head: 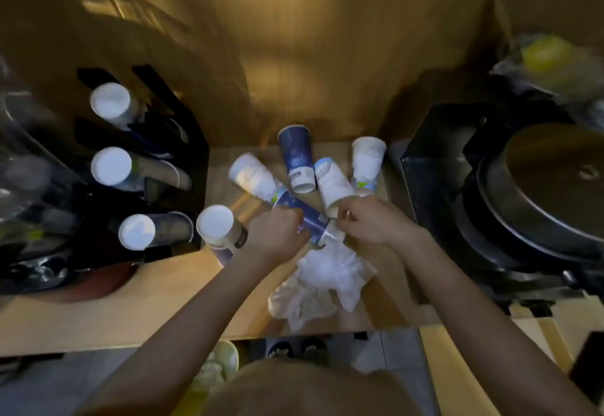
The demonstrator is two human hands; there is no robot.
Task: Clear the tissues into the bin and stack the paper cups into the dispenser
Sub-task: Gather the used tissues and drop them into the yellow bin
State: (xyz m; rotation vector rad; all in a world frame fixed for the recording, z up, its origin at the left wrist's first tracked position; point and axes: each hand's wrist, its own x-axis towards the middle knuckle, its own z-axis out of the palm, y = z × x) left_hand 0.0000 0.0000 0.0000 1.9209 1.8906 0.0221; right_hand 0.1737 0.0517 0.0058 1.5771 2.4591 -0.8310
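Several paper cups lie on the wooden counter (98, 311). A blue cup (295, 162) and white cups (253, 175) (367, 165) (331, 183) fan out at the back. Both hands meet on a lying blue cup (313, 222): my left hand (277, 235) grips its left part, my right hand (372, 219) its right end. Crumpled white tissues (323, 281) lie just in front of the hands. A stack of cups (219, 229) stands beside my left hand. The black cup dispenser (183, 141) at the left holds cup stacks (109, 105) (111, 166) (136, 232).
A black appliance with round metal pans (539, 193) fills the right side. A plastic bag with something yellow (549, 56) sits behind it. A bin holding tissues (219, 363) shows below the counter's front edge. Clutter and plastic bags (26, 186) crowd the far left.
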